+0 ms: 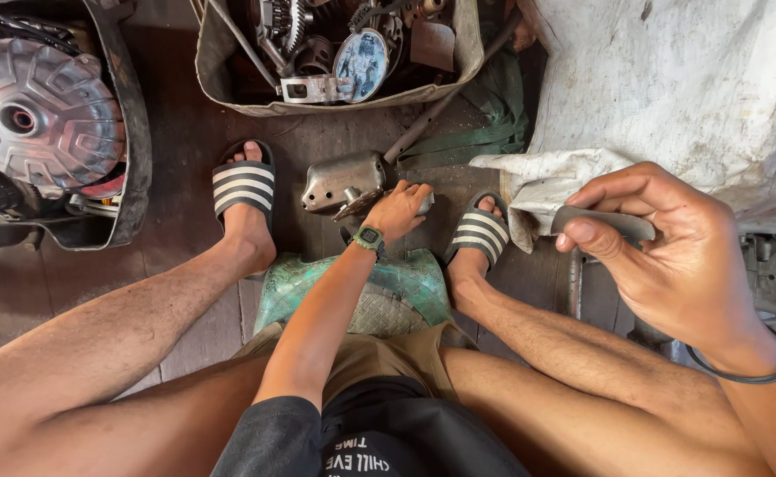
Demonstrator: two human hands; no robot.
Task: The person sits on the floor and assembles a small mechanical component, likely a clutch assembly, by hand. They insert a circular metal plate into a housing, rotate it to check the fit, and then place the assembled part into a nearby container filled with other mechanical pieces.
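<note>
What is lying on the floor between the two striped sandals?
In the head view, a grey metal cover lies between the left sandal and right sandal. The left hand reaches down onto a small part beside it.

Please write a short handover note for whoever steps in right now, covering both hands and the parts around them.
Left hand: reaching down between the feet, fingers on a small metal part lying on the floor beside the grey metal cover; whether it grips the part cannot be told.
Right hand: raised, pinching a flat grey curved piece between thumb and fingers.
Nearby: a bin of engine parts ahead, a finned metal wheel part at left, a dirty white cloth at right.
Done: one piece is in hand.
Left: the floor part is not yet lifted.
</note>
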